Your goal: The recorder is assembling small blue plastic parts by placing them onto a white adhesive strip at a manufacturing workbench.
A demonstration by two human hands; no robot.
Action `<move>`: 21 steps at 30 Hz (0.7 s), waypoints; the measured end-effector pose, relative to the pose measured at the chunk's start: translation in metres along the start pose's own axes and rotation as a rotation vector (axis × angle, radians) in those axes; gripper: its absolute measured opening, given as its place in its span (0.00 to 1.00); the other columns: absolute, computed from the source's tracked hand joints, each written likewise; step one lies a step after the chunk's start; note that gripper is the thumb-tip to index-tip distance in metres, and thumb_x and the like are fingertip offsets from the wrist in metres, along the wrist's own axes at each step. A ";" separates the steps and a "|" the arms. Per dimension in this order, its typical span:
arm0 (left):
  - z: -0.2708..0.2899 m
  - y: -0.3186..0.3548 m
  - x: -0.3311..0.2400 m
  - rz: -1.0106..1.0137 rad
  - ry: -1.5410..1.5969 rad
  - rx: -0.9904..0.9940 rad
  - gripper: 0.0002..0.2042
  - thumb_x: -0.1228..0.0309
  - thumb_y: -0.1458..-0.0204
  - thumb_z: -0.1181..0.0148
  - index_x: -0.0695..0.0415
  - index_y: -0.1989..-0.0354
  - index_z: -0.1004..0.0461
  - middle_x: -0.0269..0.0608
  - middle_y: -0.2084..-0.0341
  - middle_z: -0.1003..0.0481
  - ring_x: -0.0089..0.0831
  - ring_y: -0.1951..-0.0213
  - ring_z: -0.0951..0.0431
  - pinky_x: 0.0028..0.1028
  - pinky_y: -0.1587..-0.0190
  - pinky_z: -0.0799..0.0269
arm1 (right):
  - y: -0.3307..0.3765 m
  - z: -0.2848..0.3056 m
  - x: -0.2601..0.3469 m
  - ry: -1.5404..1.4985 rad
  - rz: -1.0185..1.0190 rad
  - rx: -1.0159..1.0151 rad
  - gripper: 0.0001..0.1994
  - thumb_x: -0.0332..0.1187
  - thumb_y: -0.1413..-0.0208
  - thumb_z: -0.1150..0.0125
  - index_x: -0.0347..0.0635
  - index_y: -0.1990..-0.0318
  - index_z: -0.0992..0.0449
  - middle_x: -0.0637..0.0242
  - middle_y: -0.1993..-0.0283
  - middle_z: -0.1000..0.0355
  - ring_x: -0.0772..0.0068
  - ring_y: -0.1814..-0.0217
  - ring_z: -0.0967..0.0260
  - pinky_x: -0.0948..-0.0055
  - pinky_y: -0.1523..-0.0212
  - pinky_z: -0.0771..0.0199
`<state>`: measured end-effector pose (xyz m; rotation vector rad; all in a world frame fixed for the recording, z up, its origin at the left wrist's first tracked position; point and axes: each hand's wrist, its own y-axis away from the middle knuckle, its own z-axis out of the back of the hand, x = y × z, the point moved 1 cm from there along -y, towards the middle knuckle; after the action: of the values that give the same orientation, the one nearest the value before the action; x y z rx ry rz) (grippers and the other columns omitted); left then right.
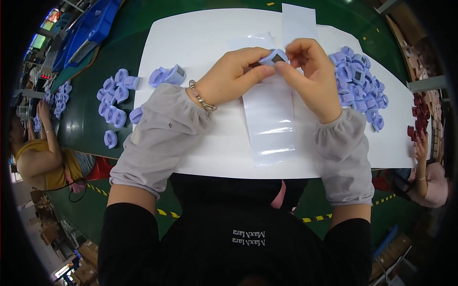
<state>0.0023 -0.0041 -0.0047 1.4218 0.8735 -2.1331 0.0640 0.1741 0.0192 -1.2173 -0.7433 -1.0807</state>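
Note:
Above the middle of the white sheet, my left hand point(232, 74) pinches a lavender digital watch point(274, 57) with a small dark screen between thumb and fingers. My right hand point(312, 76) is closed at the watch's right side, its thumb against the edge of the face and its fingers curled. Anything thin between those fingers is too small to make out. Under both hands lies a strip of clear, shiny film point(270, 124). Two more lavender watches point(168, 75) sit left of my left wrist.
A dense pile of lavender watches point(359, 81) lies right of my right hand. A looser group point(114, 95) is at the left, on the green tabletop. Another pale sheet point(299, 24) lies at the far edge. A blue bin point(88, 35) stands far left. People work at both sides.

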 end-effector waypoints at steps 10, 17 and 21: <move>-0.001 -0.001 -0.012 0.059 0.048 0.071 0.14 0.72 0.44 0.46 0.62 0.50 0.33 0.39 0.64 0.25 0.22 0.62 0.26 0.22 0.57 0.30 | 0.000 -0.004 -0.003 -0.132 -0.191 0.104 0.17 0.37 0.42 0.43 0.37 0.49 0.27 0.72 0.65 0.29 0.84 0.67 0.40 0.84 0.65 0.38; 0.044 0.007 -0.039 -0.155 -0.442 -0.214 0.15 0.64 0.52 0.35 0.59 0.64 0.31 0.43 0.69 0.25 0.33 0.66 0.24 0.27 0.65 0.30 | -0.001 0.030 -0.025 -0.572 -0.231 -0.094 0.31 0.48 0.43 0.44 0.32 0.41 0.38 0.68 0.61 0.33 0.77 0.64 0.38 0.78 0.58 0.36; 0.110 0.054 -0.051 -0.032 -0.900 -0.249 0.13 0.61 0.57 0.34 0.57 0.73 0.27 0.42 0.73 0.28 0.37 0.67 0.27 0.33 0.66 0.33 | -0.003 0.037 -0.013 -1.098 0.043 -0.108 0.34 0.53 0.39 0.53 0.32 0.36 0.45 0.66 0.58 0.35 0.74 0.61 0.40 0.72 0.54 0.40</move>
<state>-0.0147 -0.1196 0.0587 0.2385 0.7359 -2.2355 0.0601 0.2131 0.0167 -1.9102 -1.4719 -0.3325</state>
